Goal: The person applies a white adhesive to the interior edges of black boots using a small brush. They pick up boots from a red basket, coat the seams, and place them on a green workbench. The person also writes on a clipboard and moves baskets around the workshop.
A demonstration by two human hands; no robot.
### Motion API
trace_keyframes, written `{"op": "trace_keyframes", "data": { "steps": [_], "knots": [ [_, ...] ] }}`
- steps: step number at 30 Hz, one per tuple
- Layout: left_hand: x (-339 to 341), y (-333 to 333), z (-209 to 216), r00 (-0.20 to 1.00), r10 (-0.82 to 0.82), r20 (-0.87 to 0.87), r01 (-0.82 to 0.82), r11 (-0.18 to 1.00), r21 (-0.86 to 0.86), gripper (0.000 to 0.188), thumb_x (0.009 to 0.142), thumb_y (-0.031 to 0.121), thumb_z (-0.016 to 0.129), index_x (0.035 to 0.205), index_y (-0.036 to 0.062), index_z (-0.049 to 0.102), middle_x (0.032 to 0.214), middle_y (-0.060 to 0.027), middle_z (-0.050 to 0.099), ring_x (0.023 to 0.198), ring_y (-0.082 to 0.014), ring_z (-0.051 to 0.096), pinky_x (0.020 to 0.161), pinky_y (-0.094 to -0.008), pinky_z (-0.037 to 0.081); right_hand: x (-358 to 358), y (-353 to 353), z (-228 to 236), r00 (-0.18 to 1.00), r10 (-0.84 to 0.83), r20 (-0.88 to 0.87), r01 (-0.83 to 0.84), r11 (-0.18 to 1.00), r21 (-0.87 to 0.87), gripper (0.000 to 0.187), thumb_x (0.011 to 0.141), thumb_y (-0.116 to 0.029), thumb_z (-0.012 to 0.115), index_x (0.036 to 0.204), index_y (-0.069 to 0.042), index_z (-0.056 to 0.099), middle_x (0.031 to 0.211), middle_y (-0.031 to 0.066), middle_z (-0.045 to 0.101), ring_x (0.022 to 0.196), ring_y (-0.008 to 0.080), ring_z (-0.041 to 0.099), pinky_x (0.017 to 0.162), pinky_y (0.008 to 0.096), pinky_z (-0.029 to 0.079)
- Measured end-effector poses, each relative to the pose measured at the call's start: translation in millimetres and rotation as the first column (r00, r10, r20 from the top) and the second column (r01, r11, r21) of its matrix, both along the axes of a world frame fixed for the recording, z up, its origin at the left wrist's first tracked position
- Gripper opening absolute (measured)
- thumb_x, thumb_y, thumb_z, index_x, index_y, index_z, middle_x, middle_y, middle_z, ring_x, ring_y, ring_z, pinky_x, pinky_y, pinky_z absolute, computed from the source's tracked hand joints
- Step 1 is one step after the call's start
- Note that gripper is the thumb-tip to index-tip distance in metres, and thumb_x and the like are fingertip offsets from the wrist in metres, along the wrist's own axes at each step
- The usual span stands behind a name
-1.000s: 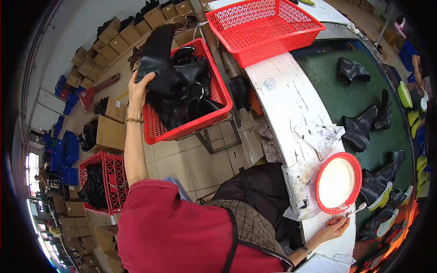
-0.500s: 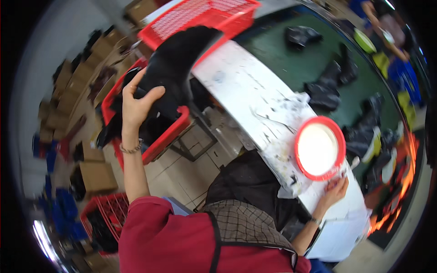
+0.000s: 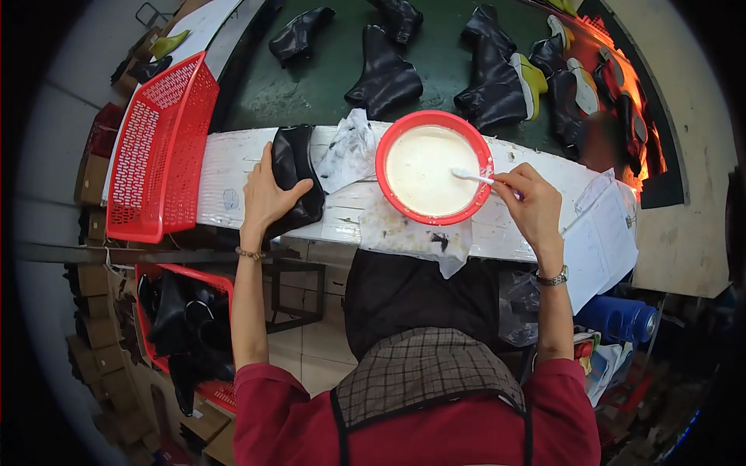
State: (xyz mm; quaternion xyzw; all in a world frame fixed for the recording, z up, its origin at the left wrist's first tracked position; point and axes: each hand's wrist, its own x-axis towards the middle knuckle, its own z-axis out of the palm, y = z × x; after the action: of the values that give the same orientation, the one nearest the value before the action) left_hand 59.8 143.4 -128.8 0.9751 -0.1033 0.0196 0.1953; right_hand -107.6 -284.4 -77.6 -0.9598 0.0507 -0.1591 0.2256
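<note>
My left hand (image 3: 268, 194) is closed round a black leather boot upper (image 3: 293, 159), thumb on its near side, and holds it at the front edge of the white bench (image 3: 225, 167). In my right hand (image 3: 536, 210) is a small white brush (image 3: 472, 177), much like a toothbrush, pinched by its handle. The brush head reaches over the rim of a red tub (image 3: 381, 163) to the creamy white liquid (image 3: 423, 167) inside. Whether the bristles are under the surface I cannot tell. A stained, crumpled cloth (image 3: 350, 147) lies between the upper and the tub.
Several black boots (image 3: 381, 74) lie on a green belt (image 3: 326, 93) beyond the bench, some with yellow-green soles. A red perforated basket (image 3: 167, 147) stands at left; below it, another red crate (image 3: 225, 291) holds black uppers. Papers (image 3: 594, 248) and a blue bottle (image 3: 614, 318) are at right.
My left hand has brought the boot upper from above the left crate to the bench. My right hand has lifted the brush from beside the tub to its liquid. The view has turned.
</note>
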Motion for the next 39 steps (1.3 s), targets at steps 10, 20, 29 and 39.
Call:
{"op": "trace_keyframes", "data": {
  "steps": [10, 20, 29, 39],
  "knots": [
    [-8.8, -1.6, 62.7, 0.997, 0.050, -0.063, -0.075, 0.869, -0.489, 0.051, 0.068, 0.020, 0.085, 0.109, -0.0068, 0.072, 0.099, -0.0182, 0.077, 0.092, -0.0270, 0.074, 0.088, -0.0364, 0.056, -1.9, 16.7, 13.7, 1.000, -0.011, 0.029, 0.006, 0.988, 0.152, 0.017, 0.086, -0.017, 0.080, 0.101, -0.009, 0.079, 0.084, 0.0059, 0.068, 0.068, 0.0207, 0.066, 0.063, 0.0318, 0.050],
    [-62.6, -49.2, 115.7, 0.707, -0.422, -0.568, -0.223, 0.629, -0.745, 0.031, 0.073, -0.003, 0.085, 0.101, -0.0054, 0.072, 0.090, -0.0093, 0.076, 0.079, -0.0137, 0.072, 0.074, -0.0272, 0.059, 27.7, 22.0, 31.9, 0.885, 0.340, 0.318, -0.434, 0.850, 0.299, 0.020, 0.083, -0.015, 0.082, 0.103, -0.012, 0.081, 0.085, -0.0001, 0.066, 0.075, 0.0153, 0.058, 0.071, 0.0309, 0.041],
    [-72.4, -57.6, 125.6, 0.840, -0.400, -0.367, -0.197, 0.405, -0.893, 0.038, 0.074, -0.004, 0.085, 0.108, -0.0055, 0.070, 0.096, -0.0100, 0.075, 0.082, -0.0138, 0.071, 0.076, -0.0287, 0.060, 30.1, 37.6, 28.8, 0.887, 0.276, 0.371, -0.394, 0.871, 0.293, 0.019, 0.080, -0.014, 0.085, 0.098, -0.011, 0.081, 0.086, -0.0001, 0.068, 0.074, 0.0112, 0.057, 0.079, 0.0304, 0.036],
    [-64.5, -57.2, 117.0, 0.718, -0.610, -0.335, -0.081, 0.405, -0.911, 0.050, 0.068, -0.004, 0.088, 0.114, -0.0058, 0.069, 0.100, -0.0081, 0.073, 0.087, -0.0122, 0.069, 0.078, -0.0282, 0.059, 48.1, 41.3, 44.4, 0.853, 0.399, 0.335, -0.500, 0.808, 0.312, 0.018, 0.082, -0.008, 0.080, 0.100, -0.009, 0.081, 0.087, 0.0030, 0.068, 0.083, 0.0133, 0.060, 0.083, 0.0316, 0.041]
  ]
}}
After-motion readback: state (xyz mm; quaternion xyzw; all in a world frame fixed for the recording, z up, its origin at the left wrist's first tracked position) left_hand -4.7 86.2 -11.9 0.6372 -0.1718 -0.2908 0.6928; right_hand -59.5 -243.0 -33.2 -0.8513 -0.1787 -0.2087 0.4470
